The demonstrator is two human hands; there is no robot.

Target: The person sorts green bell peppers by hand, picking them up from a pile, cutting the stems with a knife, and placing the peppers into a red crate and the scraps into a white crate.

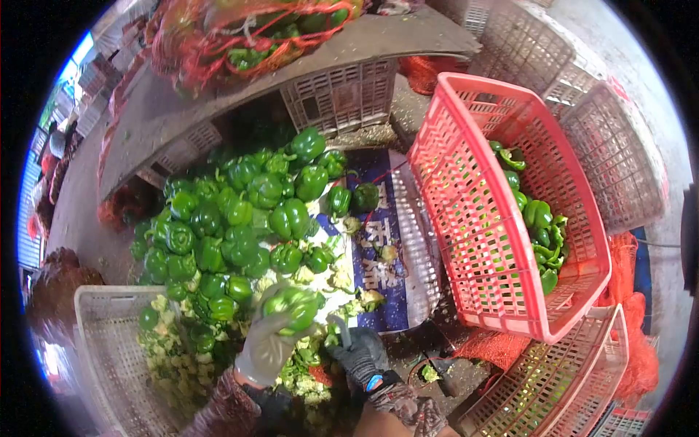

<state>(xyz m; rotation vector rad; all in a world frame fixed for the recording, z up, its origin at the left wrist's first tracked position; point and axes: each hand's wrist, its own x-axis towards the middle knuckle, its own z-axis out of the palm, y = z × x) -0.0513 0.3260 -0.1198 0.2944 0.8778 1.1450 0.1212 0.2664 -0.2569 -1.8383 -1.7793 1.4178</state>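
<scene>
The left hand (266, 346), in a pale glove, holds a green pepper (293, 309) with its fingers curled around the near side. The right hand (360, 362), in a dark glove, is just beside it with bent fingers; I cannot tell whether the narrow grey piece at its tip is a blade or a finger. With the hands this close, good handling likely means cradling the pepper firmly without squashing its wall, keeping the left fingertips behind its exposed end, and making small, controlled right-hand movements. The pepper is raised over the near edge of the printed sheet (373, 167), above pale scraps (340, 278) and at the near right corner of the pepper pile (240, 244). Its long axis seems to run left to right, the free end pointing toward the sheet's right edge; blur hides which end bears the stem.
</scene>
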